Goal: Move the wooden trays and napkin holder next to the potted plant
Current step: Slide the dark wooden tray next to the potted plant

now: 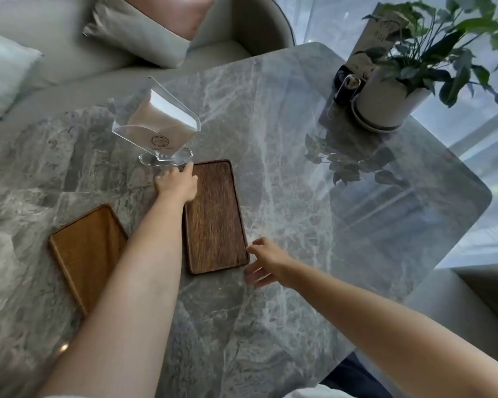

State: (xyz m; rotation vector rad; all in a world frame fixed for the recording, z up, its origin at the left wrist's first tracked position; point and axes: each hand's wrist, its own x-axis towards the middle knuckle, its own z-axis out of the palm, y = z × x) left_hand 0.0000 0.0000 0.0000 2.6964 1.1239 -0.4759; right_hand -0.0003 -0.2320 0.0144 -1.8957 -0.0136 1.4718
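Dark wooden tray (214,216): flat on marble tabletop (285,124), mid-scene, long axis running away from the viewer. Light wooden tray (88,254): left of it, angled, partly under the left forearm. Clear napkin holder (158,127): tilted, base beside the dark tray's far corner. Left hand (176,183): fingers at that base, grip unclear. Right hand (266,261): grip open, at the dark tray's near right corner. Potted plant (391,93): far right, well apart; bare tabletop between.
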